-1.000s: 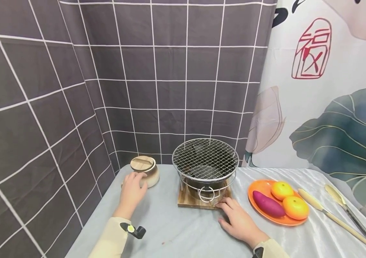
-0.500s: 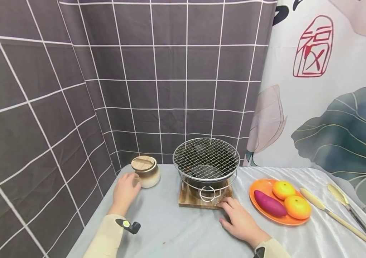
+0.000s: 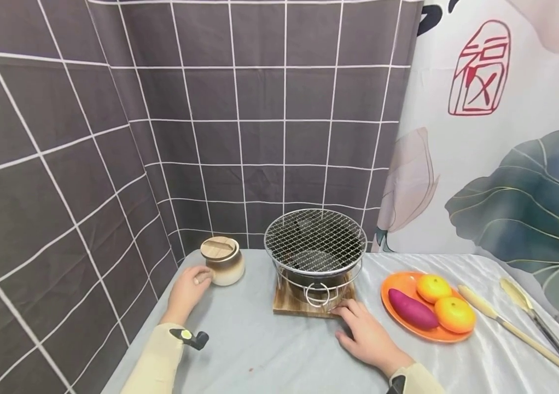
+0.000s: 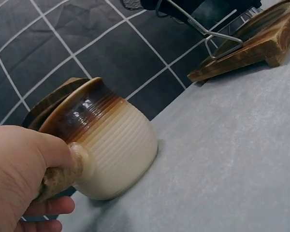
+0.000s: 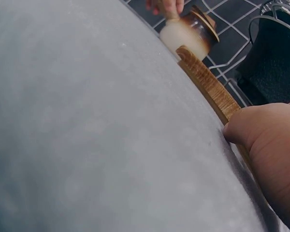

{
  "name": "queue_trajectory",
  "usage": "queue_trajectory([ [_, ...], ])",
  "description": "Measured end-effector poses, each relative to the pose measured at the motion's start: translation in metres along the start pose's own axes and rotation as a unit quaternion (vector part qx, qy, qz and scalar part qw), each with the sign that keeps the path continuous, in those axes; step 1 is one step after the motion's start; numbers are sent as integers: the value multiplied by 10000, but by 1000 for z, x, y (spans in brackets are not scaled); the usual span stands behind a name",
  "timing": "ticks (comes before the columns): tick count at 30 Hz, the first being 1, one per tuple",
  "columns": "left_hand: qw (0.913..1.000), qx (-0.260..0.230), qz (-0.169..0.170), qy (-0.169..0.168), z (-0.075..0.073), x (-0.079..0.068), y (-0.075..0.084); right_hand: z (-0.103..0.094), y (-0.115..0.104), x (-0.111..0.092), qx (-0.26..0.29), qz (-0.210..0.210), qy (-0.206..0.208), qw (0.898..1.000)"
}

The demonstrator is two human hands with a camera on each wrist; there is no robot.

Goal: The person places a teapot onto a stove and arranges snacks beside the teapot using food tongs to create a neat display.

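A small ceramic pot (image 3: 227, 269), brown above and cream below, stands at the back left with a wooden lid (image 3: 218, 248) on top. My left hand (image 3: 187, 294) grips its short side handle (image 4: 63, 176), thumb above and fingers curled beneath, as the left wrist view shows. In the middle, a round grill stove with a wire mesh top (image 3: 315, 241) stands on a wooden board (image 3: 295, 308). The fingers of my right hand (image 3: 365, 335) rest at the board's front right corner, its thumb held apart in the head view.
An orange plate (image 3: 395, 316) to the right bears a purple sweet potato (image 3: 413, 309) and two orange citrus fruits (image 3: 454, 314). Tongs with pale tips (image 3: 530, 323) lie beyond it. Dark checked cloth (image 3: 260, 109) hangs behind and along the left.
My left hand has drawn left from the pot's front and now has its fingers round the handle. The pot stays in place. My right hand has not visibly moved.
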State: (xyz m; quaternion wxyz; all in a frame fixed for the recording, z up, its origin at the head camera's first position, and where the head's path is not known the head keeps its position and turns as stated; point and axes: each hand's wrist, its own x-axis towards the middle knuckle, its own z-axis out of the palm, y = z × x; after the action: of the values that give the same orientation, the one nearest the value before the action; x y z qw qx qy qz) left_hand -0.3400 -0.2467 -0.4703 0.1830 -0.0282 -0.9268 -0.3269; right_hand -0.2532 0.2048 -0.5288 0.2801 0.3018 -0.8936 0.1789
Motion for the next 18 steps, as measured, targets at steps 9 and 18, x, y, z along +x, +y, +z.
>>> queue_trajectory([
  [9, 9991, -178, -366, 139, 7, -1, -4, 1, -3, 0, 109, 14, -72, 9999],
  [18, 9957, -529, -493, 573, 17, 2, -1, 0, -1, 0, 104, 43, -22, 9999],
])
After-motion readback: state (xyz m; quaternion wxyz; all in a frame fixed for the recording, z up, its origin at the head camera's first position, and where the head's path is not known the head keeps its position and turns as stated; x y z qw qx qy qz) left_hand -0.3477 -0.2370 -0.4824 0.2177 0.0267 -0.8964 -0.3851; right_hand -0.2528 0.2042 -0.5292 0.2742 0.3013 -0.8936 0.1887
